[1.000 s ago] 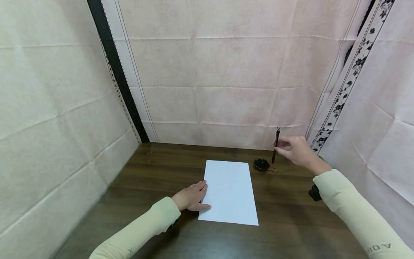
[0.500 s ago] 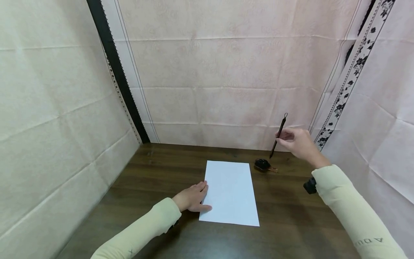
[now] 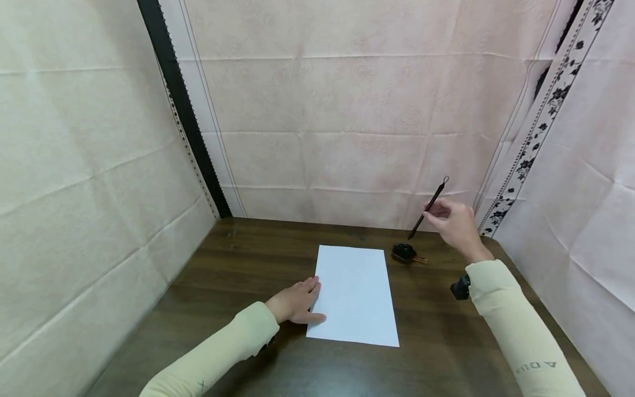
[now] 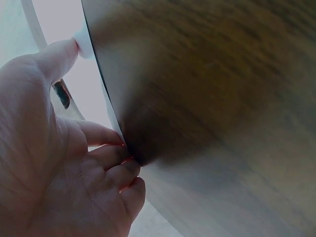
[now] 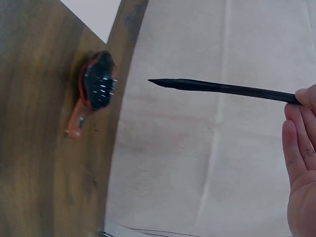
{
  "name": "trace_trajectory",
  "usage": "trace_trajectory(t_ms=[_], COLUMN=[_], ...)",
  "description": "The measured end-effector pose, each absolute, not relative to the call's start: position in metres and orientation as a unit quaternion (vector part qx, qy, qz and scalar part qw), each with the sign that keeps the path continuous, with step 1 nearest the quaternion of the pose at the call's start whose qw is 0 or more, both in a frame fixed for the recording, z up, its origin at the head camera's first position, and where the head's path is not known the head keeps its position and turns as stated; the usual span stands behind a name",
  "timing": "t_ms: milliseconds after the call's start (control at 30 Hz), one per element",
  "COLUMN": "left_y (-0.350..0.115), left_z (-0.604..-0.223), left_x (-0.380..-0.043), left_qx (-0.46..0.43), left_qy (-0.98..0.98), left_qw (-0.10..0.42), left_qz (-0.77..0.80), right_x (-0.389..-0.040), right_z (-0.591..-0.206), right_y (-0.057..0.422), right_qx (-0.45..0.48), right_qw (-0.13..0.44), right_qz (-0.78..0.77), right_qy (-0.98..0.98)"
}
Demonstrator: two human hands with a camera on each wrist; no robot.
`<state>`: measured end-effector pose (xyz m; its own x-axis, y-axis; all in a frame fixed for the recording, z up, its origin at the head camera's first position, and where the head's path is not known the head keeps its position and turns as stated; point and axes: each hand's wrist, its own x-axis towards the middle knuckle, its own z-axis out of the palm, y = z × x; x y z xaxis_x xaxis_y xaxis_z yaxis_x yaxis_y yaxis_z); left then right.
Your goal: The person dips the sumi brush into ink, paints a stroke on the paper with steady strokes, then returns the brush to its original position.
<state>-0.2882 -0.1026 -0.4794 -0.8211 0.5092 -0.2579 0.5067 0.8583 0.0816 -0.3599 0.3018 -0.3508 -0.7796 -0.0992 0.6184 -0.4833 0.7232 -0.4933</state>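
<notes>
My right hand (image 3: 452, 223) pinches a dark calligraphy brush (image 5: 212, 88) partway along its shaft. The brush slants, its pointed black tip down and its hanging loop up to the right. Just below the tip, and apart from it, a small ink dish (image 3: 404, 252) sits on the table, with glossy black inside and a brown handle pointing right. In the right wrist view the same ink dish (image 5: 98, 81) shows bright reflections. My left hand (image 3: 296, 302) rests on the left edge of a white sheet of paper (image 3: 354, 298), its thumb and fingertips on the sheet.
The dark wooden table (image 3: 238, 264) ends at a pale cloth wall (image 3: 347, 121) at the back. More cloth hangs at the left (image 3: 89, 165) and at the right (image 3: 585, 220), close beside the right arm.
My right hand has risen a little and tilted the brush further, its tip moving left until above the ink dish. The left hand stays on the paper.
</notes>
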Motion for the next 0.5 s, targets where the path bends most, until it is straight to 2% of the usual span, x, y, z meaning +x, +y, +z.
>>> trace_trajectory(t_ms=[500], left_y=[-0.104], left_z=[-0.478], left_x=[-0.287], left_qx=[0.283], left_qy=[0.951], left_qw=[0.124], left_qz=[0.008], right_x=[-0.367], right_z=[-0.409], right_y=[0.303], right_qx=[0.133], right_qw=[0.329], right_qz=[0.367], right_qy=[-0.86])
